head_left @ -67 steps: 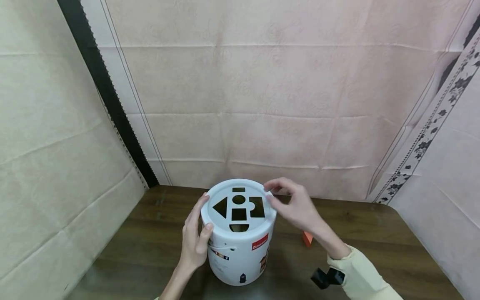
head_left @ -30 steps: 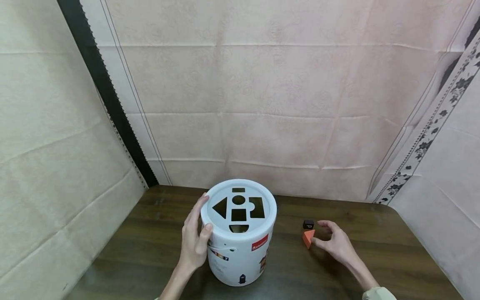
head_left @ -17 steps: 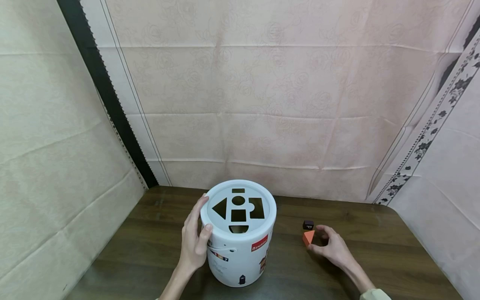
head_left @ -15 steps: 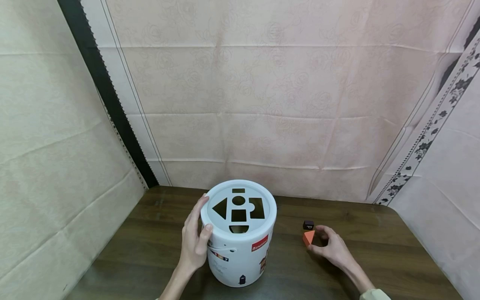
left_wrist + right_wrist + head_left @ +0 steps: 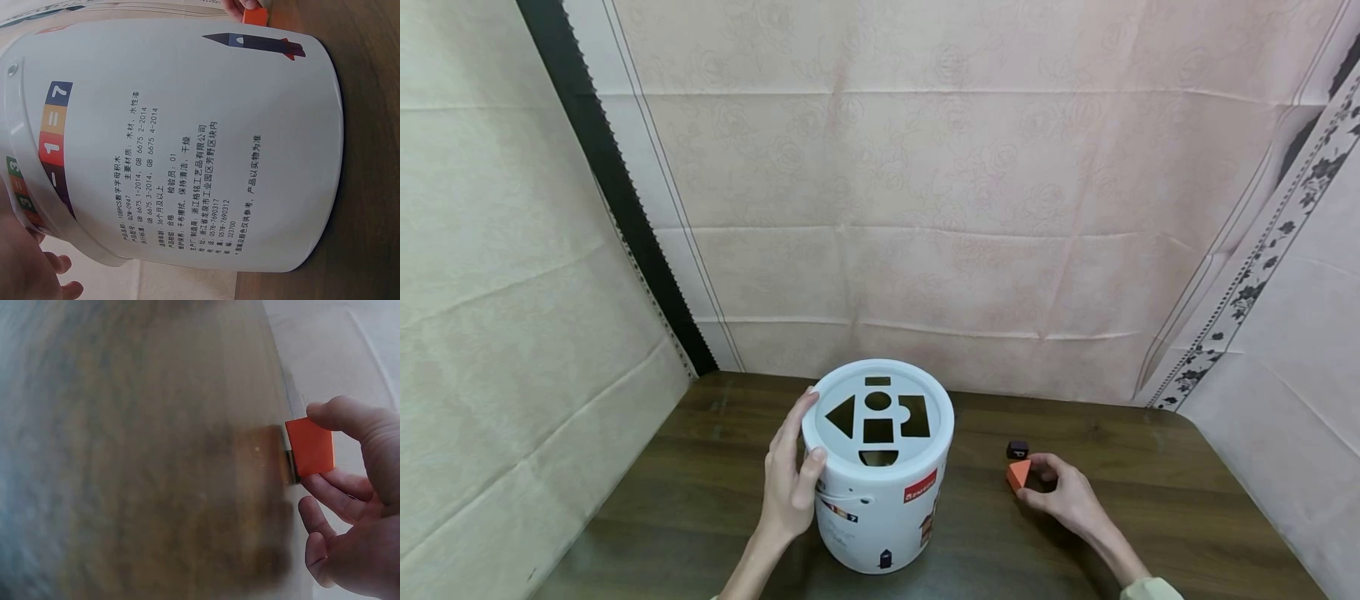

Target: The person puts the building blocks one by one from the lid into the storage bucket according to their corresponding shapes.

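Observation:
A white lidded bucket (image 5: pixel 880 508) of toy blocks stands upright on the table, its lid (image 5: pixel 850 457) cut with several shaped holes, among them a triangle, a circle and a square. My left hand (image 5: pixel 790 479) grips the bucket's left side near the rim, thumb in front and fingers further back. To the right, my right hand (image 5: pixel 1063 492) pinches an orange triangular block (image 5: pixel 1018 474) between thumb and fingers; in the right wrist view the block (image 5: pixel 310 447) shows a flat orange face. Just behind it lies a small dark block (image 5: pixel 1017 450) with a pale mark.
The brown wooden table (image 5: pixel 685 500) spreads around the bucket. Pale cloth hangs behind it (image 5: pixel 925 208) and at both sides. Printed text and a rocket picture (image 5: pixel 256 44) cover the bucket's side in the left wrist view.
My right hand has gone from the lid's right edge down to the table on the right and taken hold of the orange block. The dark block has come into view. My left hand stays on the bucket.

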